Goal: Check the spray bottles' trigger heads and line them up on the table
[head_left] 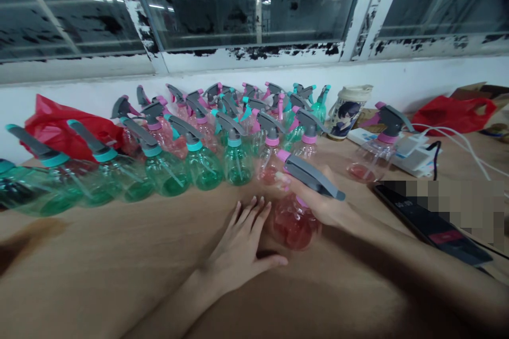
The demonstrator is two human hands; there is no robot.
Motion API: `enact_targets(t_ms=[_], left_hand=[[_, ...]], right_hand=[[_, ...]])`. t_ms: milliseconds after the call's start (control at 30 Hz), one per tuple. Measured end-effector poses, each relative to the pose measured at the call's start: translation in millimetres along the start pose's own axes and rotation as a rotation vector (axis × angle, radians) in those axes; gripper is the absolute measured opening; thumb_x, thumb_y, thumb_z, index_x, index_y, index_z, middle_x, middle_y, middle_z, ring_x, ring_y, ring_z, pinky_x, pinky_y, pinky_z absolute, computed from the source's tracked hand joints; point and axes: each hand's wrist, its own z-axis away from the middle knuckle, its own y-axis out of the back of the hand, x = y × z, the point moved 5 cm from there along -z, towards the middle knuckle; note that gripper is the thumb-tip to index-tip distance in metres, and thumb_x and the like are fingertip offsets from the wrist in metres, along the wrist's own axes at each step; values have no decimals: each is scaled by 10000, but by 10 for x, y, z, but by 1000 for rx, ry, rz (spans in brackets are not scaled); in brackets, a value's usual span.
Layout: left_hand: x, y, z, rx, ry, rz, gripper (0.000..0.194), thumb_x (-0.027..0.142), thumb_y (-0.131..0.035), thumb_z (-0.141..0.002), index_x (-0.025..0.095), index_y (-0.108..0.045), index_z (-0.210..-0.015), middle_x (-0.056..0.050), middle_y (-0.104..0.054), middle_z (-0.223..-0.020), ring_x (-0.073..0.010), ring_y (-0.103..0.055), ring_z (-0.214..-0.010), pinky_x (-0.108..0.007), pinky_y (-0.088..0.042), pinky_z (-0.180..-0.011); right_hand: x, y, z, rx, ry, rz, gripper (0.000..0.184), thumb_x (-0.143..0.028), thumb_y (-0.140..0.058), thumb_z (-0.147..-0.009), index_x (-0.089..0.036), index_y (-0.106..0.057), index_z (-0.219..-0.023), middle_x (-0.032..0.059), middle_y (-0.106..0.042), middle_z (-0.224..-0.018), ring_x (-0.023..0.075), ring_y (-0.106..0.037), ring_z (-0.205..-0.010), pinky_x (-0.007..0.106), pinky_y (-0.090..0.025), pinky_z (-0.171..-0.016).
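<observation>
- The pink spray bottle (296, 228), rounded clear plastic with a gray trigger head, sits at the front of the table, just beside the left hand.
- The right hand (324, 201) is closed around its neck, fingers near the trigger; the left hand (243, 246) lies palm down, fingers extended, holding nothing.
- Green bottles (203, 169) with teal collars line up at left; more bottles crowd behind.
- A lone bottle (371, 161), a phone (429, 228) and a printed cup (348, 111) stand or lie rightward; a crinkled red bag (71, 122) slumps left.
- Smooth wood-toned table (131, 265), white wall, dark windows (246, 5) with peeling frames.
</observation>
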Motion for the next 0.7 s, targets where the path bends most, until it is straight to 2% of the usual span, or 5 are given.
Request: enact_targets(t_ms=[167,233,367,700], left_hand=[[3,-1,4,16,-14,0,923,759,-404,-806,91,-292,-1433,-182,-327,-1497,-327,-243,-1401,-550,-190,-1133],[11,5,2,11,-15,-7,914,756,-405,-810,92,-299,-1429,-180,-323,-1499,-324,-235,-1404,-547,-190,-1135],[21,21,14,22,-20,-14,827,703,-373,-866,104,-294,-1431,-166,-324,-1502,-303,-221,-1411,-529,-195,-1141],[10,2,20,26,-24,-19,772,675,-361,-890,116,-319,-1420,-158,-313,-1509,-299,-202,-1416,-530,-199,-1143]], right_hand=[[58,-13,23,-10,-3,-101,157,-391,-636,-825,-235,-635,-836,-6,-682,-833,166,-621,-774,328,-470,-754],[75,-7,49,-2,0,-116,134,-376,-630,-832,-243,-636,-846,-16,-669,-805,160,-611,-743,326,-472,-730],[77,8,86,28,2,-104,173,-371,-610,-846,-242,-585,-733,-45,-587,-666,142,-561,-631,308,-464,-638],[77,-13,76,13,6,-64,154,-403,-590,-846,-256,-618,-808,-17,-618,-746,172,-577,-693,336,-463,-661]])
